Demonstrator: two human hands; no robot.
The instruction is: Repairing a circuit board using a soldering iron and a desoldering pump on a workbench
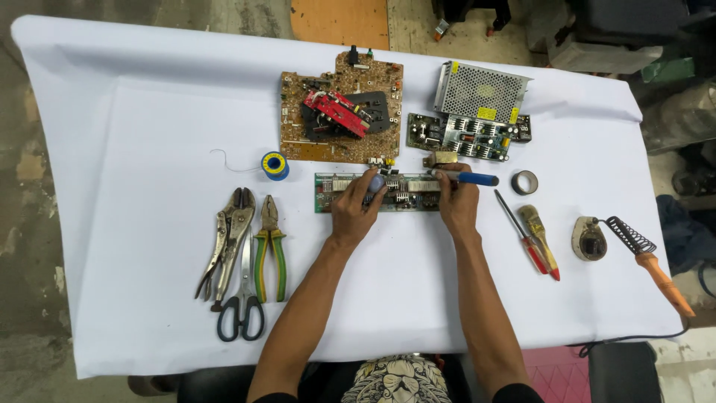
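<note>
— Where does the board sit, and how does it run?

— The long green circuit board [377, 192] lies flat at the middle of the worktop [134, 134], its long axis running from 9 o'clock to 3 o'clock. My left hand [358, 209] presses on its middle, fingers curled around a small blue-grey part [376, 181]. My right hand [456, 201] grasps a blue-handled tool [468, 177] that lies along the same line, handle toward 3 o'clock, tip toward 9 o'clock over the board's right end.

— Any room around it?

— At 12 o'clock a brown circuit board [341, 108] and a metal power supply [477, 93] sit close. At 9 o'clock lie the pliers [269, 246], locking pliers [227, 242] and scissors [242, 298]; at 3 o'clock a red screwdriver [526, 242] and a brush [538, 235]. Toward 6 o'clock the white sheet is bare down to the near edge.
</note>
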